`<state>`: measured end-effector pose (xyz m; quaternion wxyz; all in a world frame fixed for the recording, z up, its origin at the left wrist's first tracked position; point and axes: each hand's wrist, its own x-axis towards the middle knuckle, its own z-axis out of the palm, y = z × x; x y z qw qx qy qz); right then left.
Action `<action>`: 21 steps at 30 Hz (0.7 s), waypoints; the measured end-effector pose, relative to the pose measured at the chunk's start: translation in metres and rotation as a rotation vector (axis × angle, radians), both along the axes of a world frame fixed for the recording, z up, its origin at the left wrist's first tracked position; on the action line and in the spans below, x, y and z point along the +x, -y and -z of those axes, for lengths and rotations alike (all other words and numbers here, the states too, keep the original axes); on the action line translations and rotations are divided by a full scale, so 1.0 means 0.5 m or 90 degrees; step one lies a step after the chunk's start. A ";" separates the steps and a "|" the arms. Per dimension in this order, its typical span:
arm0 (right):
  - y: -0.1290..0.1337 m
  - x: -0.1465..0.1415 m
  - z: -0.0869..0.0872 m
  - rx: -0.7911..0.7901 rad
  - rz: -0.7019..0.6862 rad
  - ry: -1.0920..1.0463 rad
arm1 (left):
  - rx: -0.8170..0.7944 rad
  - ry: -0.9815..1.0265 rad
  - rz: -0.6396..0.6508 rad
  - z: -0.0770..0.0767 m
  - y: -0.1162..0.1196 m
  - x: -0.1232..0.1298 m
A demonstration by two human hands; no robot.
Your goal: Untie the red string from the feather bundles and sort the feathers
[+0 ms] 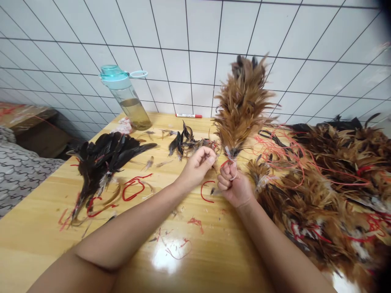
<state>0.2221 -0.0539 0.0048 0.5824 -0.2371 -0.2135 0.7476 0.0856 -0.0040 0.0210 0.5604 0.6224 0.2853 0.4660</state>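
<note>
My right hand point(234, 185) is closed in a fist around the tied lower end of a brown feather bundle point(242, 101), which stands upright above it. White and red tie ends point(229, 156) show at the fist. Just left of it, my left hand point(200, 165) is pinched, thumb against fingers; whatever it may hold is too small to make out. Behind the left hand lie small loose dark feathers point(183, 140). A curved piece of red string point(205, 192) rests on the wood between my forearms.
Black feathers point(108, 152) lie in a bunch at the left, beside red string point(134, 187). A water bottle point(130, 97) and a red-and-white marker point(188, 116) are near the tiled wall. On the right, brown feather bundles point(324, 199) spread out under tangled pink string point(275, 142).
</note>
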 end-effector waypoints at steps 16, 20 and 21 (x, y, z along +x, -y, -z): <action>0.004 -0.019 0.013 -0.009 -0.080 0.007 | 0.055 -0.181 -0.107 -0.007 0.012 0.008; 0.008 -0.014 0.012 -0.026 -0.143 -0.115 | 0.025 -0.145 -0.094 0.001 0.003 0.008; 0.009 -0.013 0.012 -0.028 -0.151 -0.139 | 0.017 -0.135 -0.096 0.003 0.001 0.008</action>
